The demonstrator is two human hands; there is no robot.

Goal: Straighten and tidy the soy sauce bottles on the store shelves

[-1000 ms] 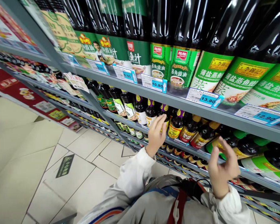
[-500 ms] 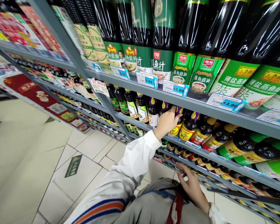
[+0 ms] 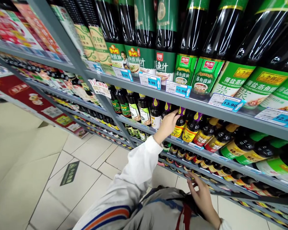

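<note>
Head view. I have the left grip [image 3: 167,125] raised at the middle shelf [image 3: 208,154], just under the front edge of the shelf above [image 3: 199,107]. Nearest to it is a yellow-label sauce bottle [image 3: 179,130] with a purple neck, standing behind the middle shelf's front edge.

Key relation: the neck lies just to the right of my left thumb and fingertips. The bottle's long axis is upright, so the hand meets it from the left side and front, at neck height. Fingers bent, thumb near them; whether they touch the neck or pinch anything I cannot tell. A matching yellow-label neighbour [image 3: 191,130] stands close on the right; a white-label bottle [image 3: 156,116] stands to the left of the hand.

The right grip [image 3: 202,191] is the farther one, low by the waist near the lower shelves, fingers loosely curled, thumb apart, nothing visible in it.

Versus half a second ago: the left thumb overlaps the purple neck less and more of the yellow label shows; the right is much the same. Versus one second ago: the right is down from beside the middle shelf's front edge.
</note>
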